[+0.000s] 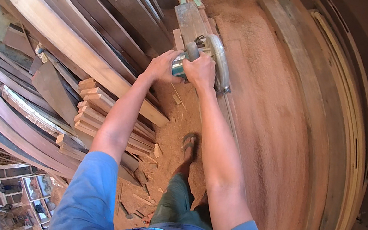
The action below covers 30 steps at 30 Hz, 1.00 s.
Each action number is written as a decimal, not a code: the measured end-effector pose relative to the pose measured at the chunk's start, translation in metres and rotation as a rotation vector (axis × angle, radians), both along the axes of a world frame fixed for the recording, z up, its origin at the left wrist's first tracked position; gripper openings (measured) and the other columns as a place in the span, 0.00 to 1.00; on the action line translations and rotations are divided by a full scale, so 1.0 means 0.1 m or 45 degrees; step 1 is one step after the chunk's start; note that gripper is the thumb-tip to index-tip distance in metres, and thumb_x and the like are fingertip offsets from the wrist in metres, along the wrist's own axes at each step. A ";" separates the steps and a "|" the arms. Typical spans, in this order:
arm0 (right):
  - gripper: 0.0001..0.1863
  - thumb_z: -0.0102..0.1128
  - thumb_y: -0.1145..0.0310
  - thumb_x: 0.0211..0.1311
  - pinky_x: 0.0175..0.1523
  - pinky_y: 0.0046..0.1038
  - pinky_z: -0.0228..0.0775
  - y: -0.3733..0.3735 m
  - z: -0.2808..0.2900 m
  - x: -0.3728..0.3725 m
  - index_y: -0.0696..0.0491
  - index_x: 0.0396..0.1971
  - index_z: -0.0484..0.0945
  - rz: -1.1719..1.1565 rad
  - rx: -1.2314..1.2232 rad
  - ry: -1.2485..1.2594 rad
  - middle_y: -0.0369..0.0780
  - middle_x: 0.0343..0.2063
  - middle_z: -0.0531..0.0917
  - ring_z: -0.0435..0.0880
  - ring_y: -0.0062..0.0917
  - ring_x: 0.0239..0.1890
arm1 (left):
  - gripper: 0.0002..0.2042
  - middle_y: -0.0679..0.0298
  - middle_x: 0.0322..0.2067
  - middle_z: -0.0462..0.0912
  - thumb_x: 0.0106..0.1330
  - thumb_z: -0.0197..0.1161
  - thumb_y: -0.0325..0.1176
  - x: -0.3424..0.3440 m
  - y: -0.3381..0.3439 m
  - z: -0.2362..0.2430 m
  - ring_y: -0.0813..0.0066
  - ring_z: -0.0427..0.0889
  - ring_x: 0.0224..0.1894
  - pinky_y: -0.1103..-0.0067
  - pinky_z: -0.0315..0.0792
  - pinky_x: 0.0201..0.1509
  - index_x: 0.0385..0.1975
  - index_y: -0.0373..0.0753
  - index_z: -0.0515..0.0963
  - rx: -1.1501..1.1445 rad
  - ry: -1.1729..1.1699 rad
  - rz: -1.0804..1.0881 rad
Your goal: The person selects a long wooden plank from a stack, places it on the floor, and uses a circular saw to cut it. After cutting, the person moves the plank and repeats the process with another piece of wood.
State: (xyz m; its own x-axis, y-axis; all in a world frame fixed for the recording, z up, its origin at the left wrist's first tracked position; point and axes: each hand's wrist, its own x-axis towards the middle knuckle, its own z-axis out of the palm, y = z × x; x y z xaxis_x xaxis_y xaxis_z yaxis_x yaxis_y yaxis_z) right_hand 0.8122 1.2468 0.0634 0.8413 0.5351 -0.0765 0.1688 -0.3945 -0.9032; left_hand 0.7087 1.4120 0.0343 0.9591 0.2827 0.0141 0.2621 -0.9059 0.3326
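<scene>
A circular saw [219, 58] with a teal motor body, a grey handle and a curved metal guard rests at the edge of a wide, sawdust-covered wooden surface [259, 127]. Its handle is in my right hand [201, 72], fingers wrapped round it. My left hand [163, 66] grips the teal motor body from the left side. The guard and housing hide the blade. Beyond the saw lies a greyish board [191, 21]. Behind the saw, a thin straight line runs back toward me along the wood, close beside my right forearm.
Long planks [74, 43] lean on the left, above a stack of cut wooden strips [97, 110]. Long boards [334, 116] line the right side. Wood scraps [143, 200] litter the floor near my sandalled foot [190, 141]. Reddish sawdust [232, 1] is heaped at the far end.
</scene>
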 end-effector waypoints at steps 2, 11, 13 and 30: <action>0.29 0.67 0.59 0.53 0.59 0.48 0.79 0.08 -0.02 0.06 0.65 0.50 0.84 -0.011 -0.019 0.002 0.63 0.45 0.86 0.86 0.54 0.52 | 0.50 0.56 0.58 0.80 0.38 0.82 0.53 0.07 0.00 0.08 0.54 0.80 0.61 0.63 0.77 0.64 0.68 0.46 0.71 -0.027 0.037 0.023; 0.29 0.68 0.59 0.53 0.59 0.48 0.79 0.52 -0.02 0.23 0.65 0.51 0.83 0.036 0.003 0.037 0.63 0.45 0.86 0.86 0.54 0.52 | 0.49 0.54 0.58 0.79 0.40 0.80 0.46 0.22 0.47 0.09 0.51 0.80 0.61 0.63 0.76 0.64 0.68 0.40 0.69 -0.035 0.012 -0.002; 0.29 0.67 0.60 0.53 0.59 0.48 0.79 0.60 -0.03 0.27 0.65 0.52 0.83 0.018 -0.014 0.015 0.63 0.45 0.86 0.86 0.55 0.52 | 0.49 0.55 0.58 0.79 0.40 0.81 0.47 0.25 0.54 0.08 0.51 0.80 0.60 0.63 0.76 0.64 0.68 0.40 0.70 -0.033 0.012 -0.005; 0.26 0.67 0.60 0.52 0.59 0.48 0.78 1.22 -0.08 0.62 0.65 0.47 0.84 -0.036 0.030 -0.036 0.63 0.43 0.85 0.85 0.56 0.52 | 0.49 0.56 0.57 0.80 0.38 0.83 0.50 0.61 1.11 0.05 0.53 0.80 0.61 0.62 0.76 0.63 0.67 0.46 0.72 -0.020 -0.020 0.007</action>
State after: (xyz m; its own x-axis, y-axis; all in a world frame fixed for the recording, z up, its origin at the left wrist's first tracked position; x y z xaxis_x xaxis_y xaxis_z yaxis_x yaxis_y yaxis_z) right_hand 0.8740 1.3688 0.0555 0.8579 0.5122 -0.0405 0.1832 -0.3786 -0.9073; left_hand 0.7696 1.5234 0.0397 0.9573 0.2880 0.0243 0.2615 -0.8991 0.3509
